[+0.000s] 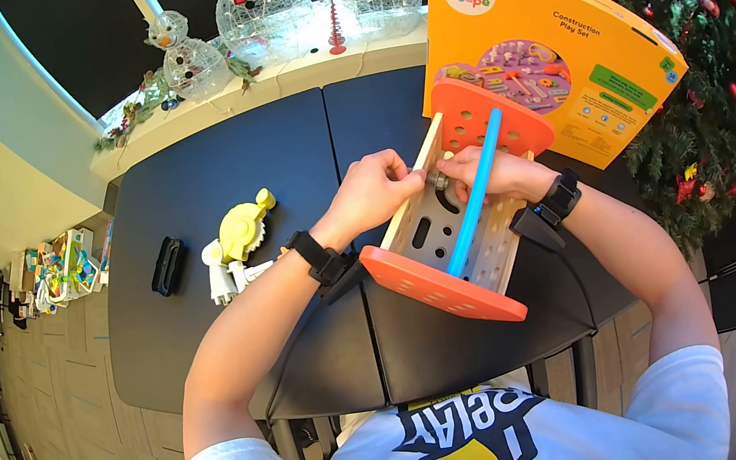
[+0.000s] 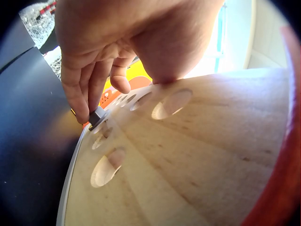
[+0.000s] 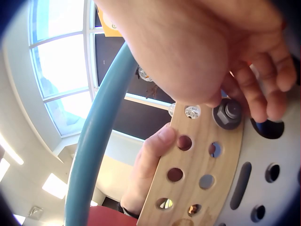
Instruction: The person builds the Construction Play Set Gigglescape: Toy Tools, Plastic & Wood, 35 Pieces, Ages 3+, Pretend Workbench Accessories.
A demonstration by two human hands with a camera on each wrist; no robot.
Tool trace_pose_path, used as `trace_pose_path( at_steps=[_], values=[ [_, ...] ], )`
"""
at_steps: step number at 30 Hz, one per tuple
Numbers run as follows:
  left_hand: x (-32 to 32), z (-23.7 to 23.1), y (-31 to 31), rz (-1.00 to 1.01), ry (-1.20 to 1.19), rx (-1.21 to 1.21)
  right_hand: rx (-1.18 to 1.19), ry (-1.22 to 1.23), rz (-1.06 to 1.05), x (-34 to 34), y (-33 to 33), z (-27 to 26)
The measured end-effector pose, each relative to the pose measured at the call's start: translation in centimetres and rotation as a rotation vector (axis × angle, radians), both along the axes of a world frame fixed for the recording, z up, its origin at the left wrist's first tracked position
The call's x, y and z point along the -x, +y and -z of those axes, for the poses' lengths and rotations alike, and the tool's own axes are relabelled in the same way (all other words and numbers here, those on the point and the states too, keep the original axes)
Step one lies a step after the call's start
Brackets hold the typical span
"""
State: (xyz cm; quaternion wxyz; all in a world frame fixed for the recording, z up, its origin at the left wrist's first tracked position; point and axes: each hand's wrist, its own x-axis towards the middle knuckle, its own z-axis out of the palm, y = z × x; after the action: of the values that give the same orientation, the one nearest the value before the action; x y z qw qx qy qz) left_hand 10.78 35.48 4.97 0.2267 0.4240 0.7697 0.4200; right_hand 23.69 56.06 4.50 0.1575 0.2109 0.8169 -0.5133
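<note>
A toy toolbox with orange end panels (image 1: 438, 284), wooden sides and a blue rod handle (image 1: 477, 195) stands tilted before the person. The left hand (image 1: 373, 189) is at the left wooden side panel (image 3: 193, 165), its thumb over the top edge. Outside that panel, its fingertips hold a grey bolt's head (image 2: 97, 117). Reaching under the handle, the right hand (image 1: 501, 174) has its thumb and fingers at the grey hex nut (image 3: 229, 113) on the panel's inner face; its palm partly covers the contact. The grey perforated base (image 1: 427, 242) lies beneath.
On the black table (image 1: 217, 176) at the left lie a yellow toy circular saw (image 1: 242, 233), white toy pieces (image 1: 221, 276) and a black case (image 1: 168, 266). A yellow play-set box (image 1: 537, 24) stands right behind the toolbox, beside a decorated tree (image 1: 699, 85).
</note>
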Motion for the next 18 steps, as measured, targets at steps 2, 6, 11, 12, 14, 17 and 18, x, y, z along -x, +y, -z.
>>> trace_pose_path(
  at_steps=[2,6,11,12,14,17,18],
  values=[
    [0.0,-0.1,0.0,0.001,0.0,0.004,0.019,0.047,0.088,0.0,-0.5,-0.3],
    [0.0,-0.3,-0.2,0.003,0.011,0.011,0.084,0.197,0.176,-0.3,-1.0,-0.5],
    [0.0,-0.1,-0.1,0.004,0.019,0.004,0.128,0.209,0.179,-0.5,-0.3,-0.5],
    [0.0,-0.2,-0.1,0.003,0.016,0.011,0.148,0.205,0.194,-0.5,-0.2,-0.3],
    [0.0,-0.2,-0.1,0.002,0.014,0.016,0.15,0.189,0.206,-0.5,-0.2,-0.3],
    [0.0,-0.1,-0.1,0.001,0.013,0.008,0.103,0.15,0.184,-0.5,-0.5,-0.5],
    [0.0,-0.1,-0.1,-0.001,0.013,0.006,0.094,0.135,0.169,-0.5,-0.8,-0.8]
  ],
)
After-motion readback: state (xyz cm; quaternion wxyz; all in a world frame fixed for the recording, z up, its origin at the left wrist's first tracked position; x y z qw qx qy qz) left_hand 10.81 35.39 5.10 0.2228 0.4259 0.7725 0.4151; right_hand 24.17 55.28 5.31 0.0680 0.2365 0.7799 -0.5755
